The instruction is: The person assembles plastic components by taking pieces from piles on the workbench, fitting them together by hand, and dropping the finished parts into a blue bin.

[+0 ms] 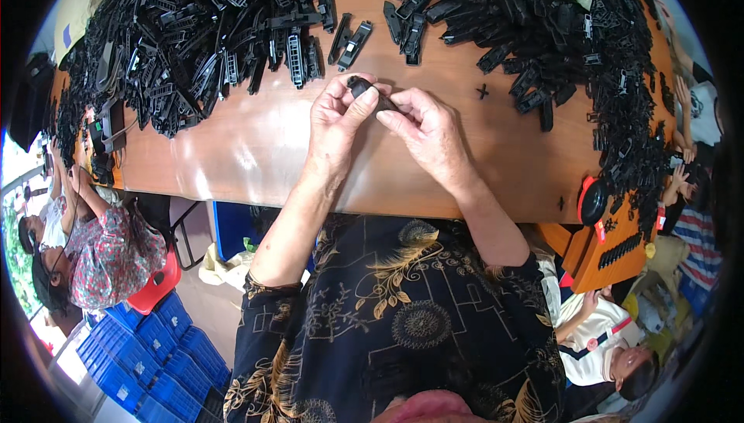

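Note:
Between my two hands, above the brown table (263, 144), is a small black plastic part (361, 87). My left hand (341, 113) pinches one end of it between thumb and fingers. The fingers of my right hand (422, 121) close on its other end, which they mostly cover. Just beyond my hands lie two loose black plastic parts (355, 45), long and narrow. A large heap of ladder-like black parts (194, 36) spreads to the left, and another heap of smooth black parts (496, 12) to the right.
A small black cross-shaped piece (482, 92) lies right of my hands. At the right edge sits a red and black round object (593, 200). Blue crates (155, 353) are stacked at lower left. Other people work at both sides, one in a flowered top (116, 260).

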The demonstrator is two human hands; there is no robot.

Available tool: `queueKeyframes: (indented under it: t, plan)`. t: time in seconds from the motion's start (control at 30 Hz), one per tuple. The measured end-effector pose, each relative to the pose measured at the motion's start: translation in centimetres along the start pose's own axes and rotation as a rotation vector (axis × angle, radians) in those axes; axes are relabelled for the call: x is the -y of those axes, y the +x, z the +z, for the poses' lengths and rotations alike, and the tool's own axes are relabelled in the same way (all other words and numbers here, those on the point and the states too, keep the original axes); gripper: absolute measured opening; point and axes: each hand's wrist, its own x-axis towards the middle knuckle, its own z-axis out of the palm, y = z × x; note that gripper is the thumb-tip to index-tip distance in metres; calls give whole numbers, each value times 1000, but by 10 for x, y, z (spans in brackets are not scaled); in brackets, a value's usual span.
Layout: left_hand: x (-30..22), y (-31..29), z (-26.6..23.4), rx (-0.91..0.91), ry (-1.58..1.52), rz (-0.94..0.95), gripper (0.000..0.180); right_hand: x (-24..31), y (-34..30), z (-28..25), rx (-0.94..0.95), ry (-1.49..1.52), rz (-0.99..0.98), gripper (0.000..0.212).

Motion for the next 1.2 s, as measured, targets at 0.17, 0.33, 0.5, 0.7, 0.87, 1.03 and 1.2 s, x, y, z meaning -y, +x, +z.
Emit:
queueKeyframes:
  t: [0.17, 0.33, 0.5, 0.7, 0.87, 1.03, 1.2]
  plan:
    - [-43, 33, -15, -47, 129, -115, 23, -11, 39, -57, -79, -722, -318, 20]
    - [-71, 75, -18, -19, 1628, 511, 21, -20, 80, -92, -97, -1172, -518, 30]
    - [-69, 91, -10, 94, 2027, 419, 20, -24, 78, -96, 2, -1125, -593, 24]
    - [-65, 86, -16, 103, 1988, 420, 20, -12, 45, -96, -96, 299, 26, 29]
    - [-62, 48, -9, 31, 1167, 248, 21, 6, 10, -73, -98, 596, 51, 32]
    - [-27, -12, 19, 99, 288, -53, 38, 22, -16, -42, -200, 515, -88, 26]
    - [-13, -31, 33, 92, 121, -78, 47, 27, -28, -36, -332, -194, -542, 36]
